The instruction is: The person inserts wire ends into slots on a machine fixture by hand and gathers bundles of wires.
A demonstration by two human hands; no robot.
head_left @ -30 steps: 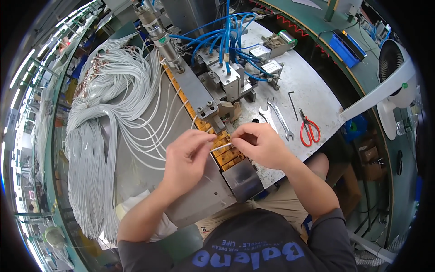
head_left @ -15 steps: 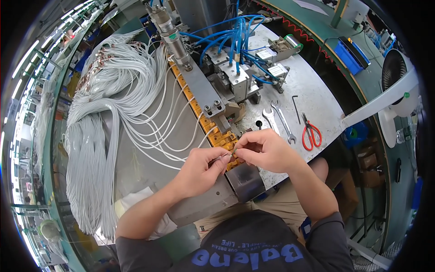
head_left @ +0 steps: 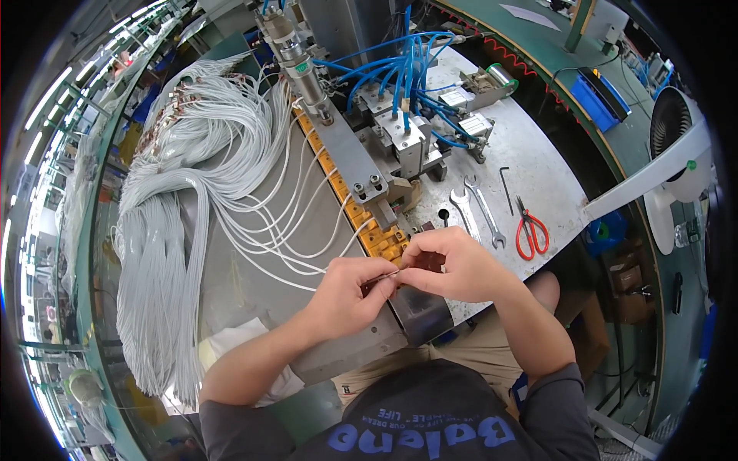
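My left hand (head_left: 347, 298) is closed in a pinch on the end of a white cable (head_left: 296, 284), which trails from it to the left. Against its fingertips, my right hand (head_left: 460, 267) pinches too; what it grips at the cable's end is too small and covered to make out. Both hands are over the near end of a yellow block strip (head_left: 377, 240). Several white cables run from this strip to a large bundle of grey-white cables (head_left: 157, 265) on the left of the metal table.
Behind the strip stands a pneumatic press (head_left: 307, 84) with blue hoses (head_left: 407, 69). To the right lie two wrenches (head_left: 483, 211), a hex key (head_left: 506, 190) and red-handled scissors (head_left: 531, 230). A white fan (head_left: 680, 146) stands at far right, a white cloth (head_left: 238, 342) at lower left.
My fingertips have come together, slightly lower and to the right, so the small piece between them is now more covered. The whole view has shifted a little.
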